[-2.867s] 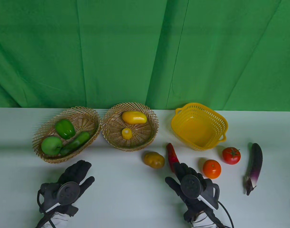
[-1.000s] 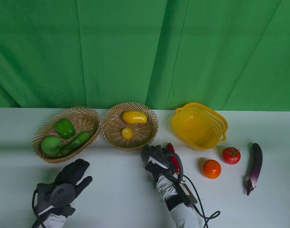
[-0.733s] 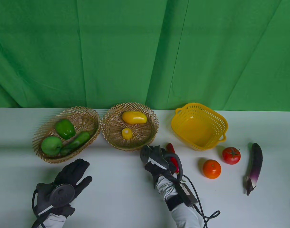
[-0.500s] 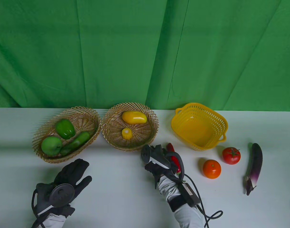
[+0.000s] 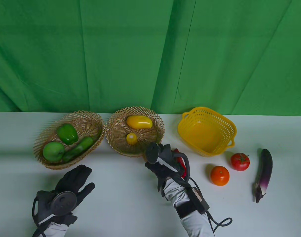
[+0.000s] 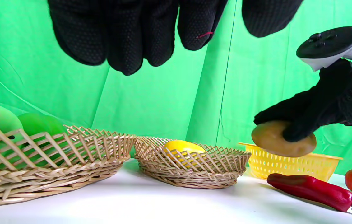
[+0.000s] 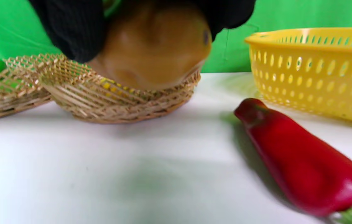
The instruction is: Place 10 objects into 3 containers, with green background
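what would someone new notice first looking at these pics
Probably the right hand gripping a brown potato in the air, off the white table, near the middle wicker basket that holds yellow produce. Next, the sorting by colour: green items fill the left wicker basket, while the yellow plastic basket has nothing in it. A red pepper, orange, tomato and eggplant lie loose on the table.

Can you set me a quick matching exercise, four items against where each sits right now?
Items:
1. potato
2. red pepper
3. green apple
4. corn piece

Places:
A. left wicker basket
B. on the table, loose
C. middle wicker basket
D. held off the table by the right hand

Pairs: 1-D, 2-B, 3-A, 4-C
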A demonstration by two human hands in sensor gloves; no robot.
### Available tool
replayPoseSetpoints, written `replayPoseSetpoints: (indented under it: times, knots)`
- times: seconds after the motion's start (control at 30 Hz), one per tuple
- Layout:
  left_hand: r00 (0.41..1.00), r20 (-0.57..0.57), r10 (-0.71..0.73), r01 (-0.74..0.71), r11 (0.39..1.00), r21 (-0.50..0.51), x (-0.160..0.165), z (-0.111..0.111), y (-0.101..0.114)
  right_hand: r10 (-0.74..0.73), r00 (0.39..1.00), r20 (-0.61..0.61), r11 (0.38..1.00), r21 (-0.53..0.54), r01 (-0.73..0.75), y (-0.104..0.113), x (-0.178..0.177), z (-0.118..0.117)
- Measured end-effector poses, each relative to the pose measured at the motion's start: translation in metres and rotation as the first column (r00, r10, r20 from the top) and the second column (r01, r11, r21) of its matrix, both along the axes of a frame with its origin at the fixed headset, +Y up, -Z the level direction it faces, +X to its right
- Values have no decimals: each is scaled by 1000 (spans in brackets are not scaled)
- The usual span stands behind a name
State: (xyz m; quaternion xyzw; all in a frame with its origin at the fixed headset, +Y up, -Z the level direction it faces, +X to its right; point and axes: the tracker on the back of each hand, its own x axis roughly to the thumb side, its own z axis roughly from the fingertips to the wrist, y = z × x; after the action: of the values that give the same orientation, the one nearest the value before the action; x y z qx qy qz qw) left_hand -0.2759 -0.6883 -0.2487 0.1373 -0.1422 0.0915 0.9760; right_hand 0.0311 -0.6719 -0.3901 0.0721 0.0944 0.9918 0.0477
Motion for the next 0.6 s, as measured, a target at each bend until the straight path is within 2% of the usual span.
replayPoseSetpoints:
  times: [0.3,0.6]
  knots:
    - [1000,2,-4,4,1000,1,0,0,0,-108,993,56,989,106,102,17,-12,-18]
    - [1000,-2,-6,6,1000,3,0,0,0,-194,978,70,974,130,184,6,-28,-39]
